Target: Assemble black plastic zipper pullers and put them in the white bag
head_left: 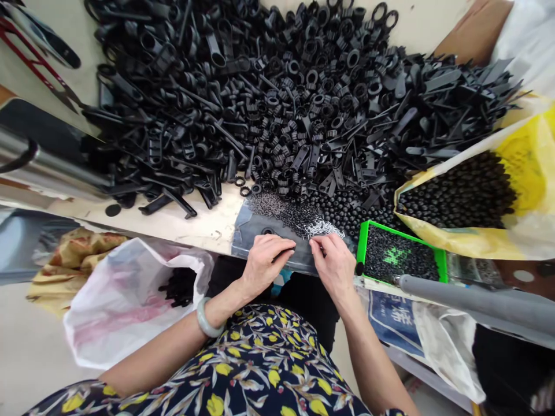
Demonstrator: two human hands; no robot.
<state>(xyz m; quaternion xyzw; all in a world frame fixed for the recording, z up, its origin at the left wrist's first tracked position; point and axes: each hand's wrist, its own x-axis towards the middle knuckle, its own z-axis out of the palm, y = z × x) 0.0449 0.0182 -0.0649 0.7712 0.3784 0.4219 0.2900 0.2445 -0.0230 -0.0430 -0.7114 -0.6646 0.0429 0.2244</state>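
Observation:
My left hand (269,260) is over the dark mat (247,231) at the table's front edge, thumb and fingers brought close together; whatever they grip is too small to make out. To its right, my right hand (333,263) has its fingers curled in a pinch at the near side of a small heap of silvery pins (321,227). A dark ring (267,230) lies on the mat just beyond my left fingertips. Behind the pins are tiny dark parts (281,209) and small round black pieces (342,211). My hands are apart.
A large pile of black plastic parts (269,104) covers the back. At right stand a green tray (363,245) of small black bits, a yellow-white bag (533,190) of black pieces and a grey tube (477,303). A white bag (113,312) hangs front left; scissors (34,58) lie back left.

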